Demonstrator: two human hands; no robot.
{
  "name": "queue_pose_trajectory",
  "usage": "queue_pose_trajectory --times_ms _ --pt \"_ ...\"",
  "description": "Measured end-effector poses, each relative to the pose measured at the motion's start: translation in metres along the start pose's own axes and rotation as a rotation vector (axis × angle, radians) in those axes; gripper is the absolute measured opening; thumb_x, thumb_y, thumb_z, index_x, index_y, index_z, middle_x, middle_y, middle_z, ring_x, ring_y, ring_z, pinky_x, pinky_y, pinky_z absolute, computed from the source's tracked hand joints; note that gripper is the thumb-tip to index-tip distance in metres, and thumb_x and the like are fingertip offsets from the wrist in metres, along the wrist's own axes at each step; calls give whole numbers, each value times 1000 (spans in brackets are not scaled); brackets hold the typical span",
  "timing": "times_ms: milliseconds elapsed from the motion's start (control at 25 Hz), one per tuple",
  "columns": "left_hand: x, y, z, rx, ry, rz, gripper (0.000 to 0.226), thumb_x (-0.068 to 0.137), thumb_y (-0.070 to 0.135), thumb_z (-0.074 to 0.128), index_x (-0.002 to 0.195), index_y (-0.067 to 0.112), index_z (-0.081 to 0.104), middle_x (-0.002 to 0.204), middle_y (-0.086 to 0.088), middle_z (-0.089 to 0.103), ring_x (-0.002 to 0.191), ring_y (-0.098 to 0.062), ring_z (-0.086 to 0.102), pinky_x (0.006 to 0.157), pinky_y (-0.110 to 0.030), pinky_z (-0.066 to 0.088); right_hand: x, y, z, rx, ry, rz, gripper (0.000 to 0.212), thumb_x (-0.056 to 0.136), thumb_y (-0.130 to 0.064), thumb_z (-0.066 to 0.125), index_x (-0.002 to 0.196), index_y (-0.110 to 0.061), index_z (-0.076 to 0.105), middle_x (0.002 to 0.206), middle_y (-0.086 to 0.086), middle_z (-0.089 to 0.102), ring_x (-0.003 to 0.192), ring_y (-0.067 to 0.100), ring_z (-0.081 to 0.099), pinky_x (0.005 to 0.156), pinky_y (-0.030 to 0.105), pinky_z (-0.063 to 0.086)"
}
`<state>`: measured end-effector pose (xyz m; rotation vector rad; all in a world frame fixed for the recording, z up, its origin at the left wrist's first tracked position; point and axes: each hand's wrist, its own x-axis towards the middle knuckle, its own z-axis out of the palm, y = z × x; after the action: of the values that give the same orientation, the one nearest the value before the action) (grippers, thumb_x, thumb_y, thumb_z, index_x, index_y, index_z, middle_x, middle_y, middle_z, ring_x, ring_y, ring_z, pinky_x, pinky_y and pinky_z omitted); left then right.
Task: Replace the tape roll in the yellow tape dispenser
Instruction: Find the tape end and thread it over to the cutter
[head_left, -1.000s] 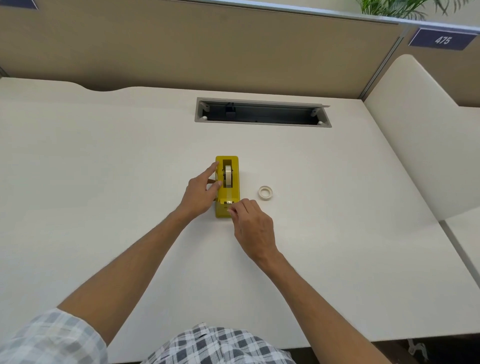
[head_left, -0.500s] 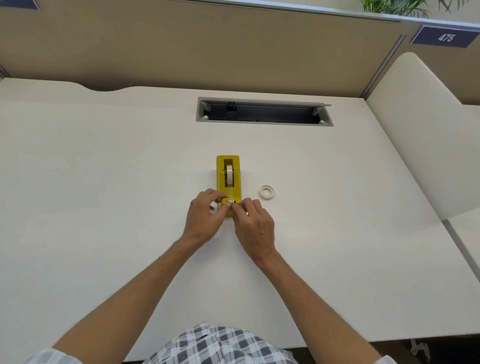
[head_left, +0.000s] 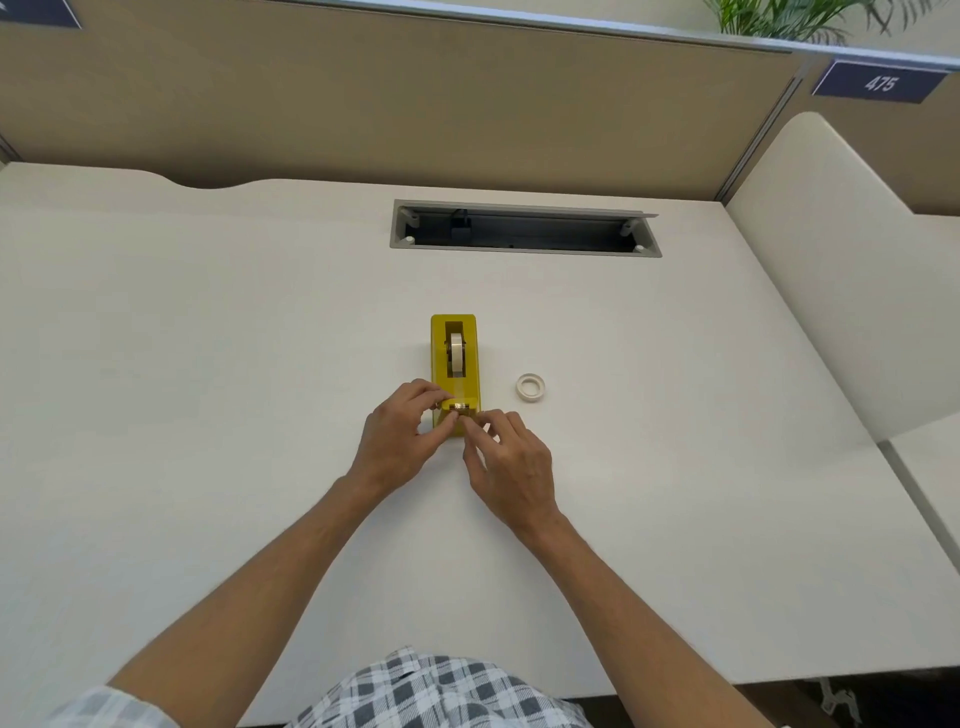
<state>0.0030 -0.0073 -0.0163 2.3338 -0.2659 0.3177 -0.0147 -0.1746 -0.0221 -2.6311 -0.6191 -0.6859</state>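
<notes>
— One yellow tape dispenser (head_left: 453, 364) stood in the middle of the surface (head_left: 208, 364), with a tape roll (head_left: 456, 354) upright in its slot.

— And the hands?

— Both were at its near end. The left hand (head_left: 400, 441) pinched the cutter end; the right hand (head_left: 511, 462) touched it with its fingertips, but its exact grip I cannot tell.

— Anything beside it?

— A spare roll (head_left: 530, 387) lay flat just to the right, apart from the dispenser.
</notes>
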Motion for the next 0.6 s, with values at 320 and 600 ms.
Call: queue_pose_trajectory --times_ms 320,600 --pt "2 8 -3 102 -13 57 28 85 25 69 105 5 68 101 -7 67 83 -19 64 67 -33 58 22 -5 -7 286 115 355 19 87 -29 65 102 -18 72 98 -4 63 87 10 58 63 22 48" --pt "1 12 -5 92 -29 30 26 88 23 66 107 6 68 101 -6 65 81 -19 62 67 -38 57 58 -5 1 790 -210 918 14 84 -26 69 89 -14 73 113 -7 54 107 10 55 83 26 43"
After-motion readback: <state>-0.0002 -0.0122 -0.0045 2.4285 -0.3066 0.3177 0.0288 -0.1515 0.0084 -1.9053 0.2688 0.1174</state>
